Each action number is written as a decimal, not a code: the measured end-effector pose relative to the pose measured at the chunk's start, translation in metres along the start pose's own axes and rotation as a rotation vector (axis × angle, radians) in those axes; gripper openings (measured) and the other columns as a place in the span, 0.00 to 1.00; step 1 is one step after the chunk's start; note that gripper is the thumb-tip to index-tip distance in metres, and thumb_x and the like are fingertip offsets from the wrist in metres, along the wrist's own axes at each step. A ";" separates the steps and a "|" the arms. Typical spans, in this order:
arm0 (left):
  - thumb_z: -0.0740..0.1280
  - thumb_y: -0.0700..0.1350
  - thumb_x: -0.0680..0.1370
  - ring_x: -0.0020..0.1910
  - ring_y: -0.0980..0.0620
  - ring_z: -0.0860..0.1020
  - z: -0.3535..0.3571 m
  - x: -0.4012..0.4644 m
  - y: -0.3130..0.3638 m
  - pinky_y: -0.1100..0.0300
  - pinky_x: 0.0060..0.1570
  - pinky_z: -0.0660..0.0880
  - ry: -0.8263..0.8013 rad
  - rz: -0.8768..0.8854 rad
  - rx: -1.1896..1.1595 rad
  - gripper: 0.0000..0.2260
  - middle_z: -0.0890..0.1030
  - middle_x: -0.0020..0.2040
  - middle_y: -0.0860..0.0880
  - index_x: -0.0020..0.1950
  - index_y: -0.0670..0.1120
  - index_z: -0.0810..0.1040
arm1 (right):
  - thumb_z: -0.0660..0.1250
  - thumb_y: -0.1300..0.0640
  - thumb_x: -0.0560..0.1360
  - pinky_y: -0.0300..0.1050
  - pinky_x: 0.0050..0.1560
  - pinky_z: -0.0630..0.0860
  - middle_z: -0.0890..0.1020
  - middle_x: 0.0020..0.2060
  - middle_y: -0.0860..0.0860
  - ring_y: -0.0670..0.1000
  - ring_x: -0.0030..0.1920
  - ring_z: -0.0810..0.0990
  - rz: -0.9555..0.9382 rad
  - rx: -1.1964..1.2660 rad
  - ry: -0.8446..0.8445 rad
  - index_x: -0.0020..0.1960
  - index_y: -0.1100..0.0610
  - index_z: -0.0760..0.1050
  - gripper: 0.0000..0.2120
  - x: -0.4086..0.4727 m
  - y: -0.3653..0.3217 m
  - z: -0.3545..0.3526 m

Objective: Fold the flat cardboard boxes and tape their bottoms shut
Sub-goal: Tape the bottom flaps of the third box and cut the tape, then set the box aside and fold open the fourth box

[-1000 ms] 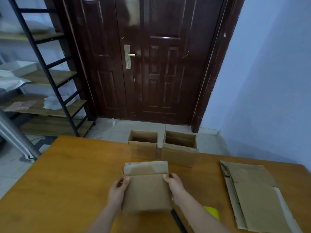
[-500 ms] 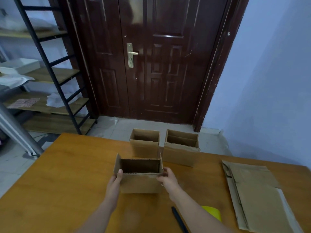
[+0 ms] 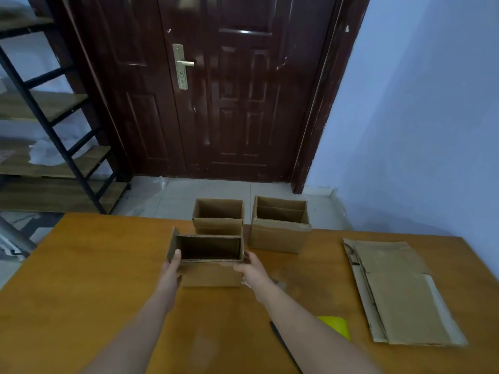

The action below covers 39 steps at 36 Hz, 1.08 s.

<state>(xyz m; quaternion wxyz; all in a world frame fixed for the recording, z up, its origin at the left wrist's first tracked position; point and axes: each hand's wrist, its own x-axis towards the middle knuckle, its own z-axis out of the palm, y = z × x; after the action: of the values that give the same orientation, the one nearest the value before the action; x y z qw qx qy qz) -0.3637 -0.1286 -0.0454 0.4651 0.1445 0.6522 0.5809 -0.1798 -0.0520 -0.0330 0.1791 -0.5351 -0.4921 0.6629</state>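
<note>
An opened brown cardboard box [image 3: 212, 275] stands on the wooden table [image 3: 89, 279], its open top facing up. My left hand [image 3: 171, 268] grips its left side, thumb up against the side flap. My right hand [image 3: 252, 269] grips the right corner, thumb at the rim. Two more folded boxes stand open at the table's far edge, one [image 3: 218, 225] right behind the held box and one [image 3: 279, 238] to its right. A stack of flat cardboard boxes [image 3: 399, 292] lies at the right. A yellow tape roll [image 3: 336, 325] shows beside my right forearm.
A black pen-like tool [image 3: 283, 344] lies near the front edge, partly under my right arm. Beyond the table are a tiled floor, a dark wooden door [image 3: 229, 103] and black metal shelving [image 3: 54, 130] at the left. A blue wall stands to the right.
The box was tipped from lying with its bottom facing me to standing upright with its top open. Both hands moved with it toward the far boxes.
</note>
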 end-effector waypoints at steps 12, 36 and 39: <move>0.57 0.61 0.78 0.74 0.45 0.59 0.003 0.013 0.007 0.46 0.73 0.57 -0.056 -0.030 0.124 0.31 0.60 0.76 0.47 0.77 0.50 0.54 | 0.65 0.57 0.77 0.55 0.72 0.58 0.58 0.76 0.53 0.57 0.74 0.59 0.025 -0.118 -0.038 0.77 0.49 0.49 0.35 -0.004 -0.013 -0.007; 0.61 0.53 0.79 0.54 0.55 0.75 0.093 -0.059 -0.030 0.62 0.55 0.72 -0.094 0.598 1.322 0.12 0.77 0.53 0.53 0.58 0.49 0.75 | 0.58 0.53 0.80 0.45 0.66 0.67 0.70 0.69 0.55 0.55 0.68 0.69 -0.060 -0.815 0.249 0.72 0.59 0.65 0.22 -0.055 0.007 -0.171; 0.59 0.56 0.79 0.63 0.56 0.73 0.139 -0.070 -0.029 0.60 0.63 0.69 -0.207 0.673 1.401 0.18 0.75 0.63 0.54 0.67 0.51 0.71 | 0.58 0.52 0.79 0.47 0.66 0.67 0.70 0.69 0.58 0.56 0.68 0.69 -0.022 -0.964 0.279 0.70 0.61 0.66 0.22 -0.065 0.014 -0.205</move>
<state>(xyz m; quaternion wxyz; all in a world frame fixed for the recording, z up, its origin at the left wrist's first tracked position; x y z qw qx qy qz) -0.2092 -0.1009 -0.0259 0.1231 0.6476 0.7412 0.1272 0.0299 -0.0134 0.0017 -0.0173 -0.6354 -0.7194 0.2803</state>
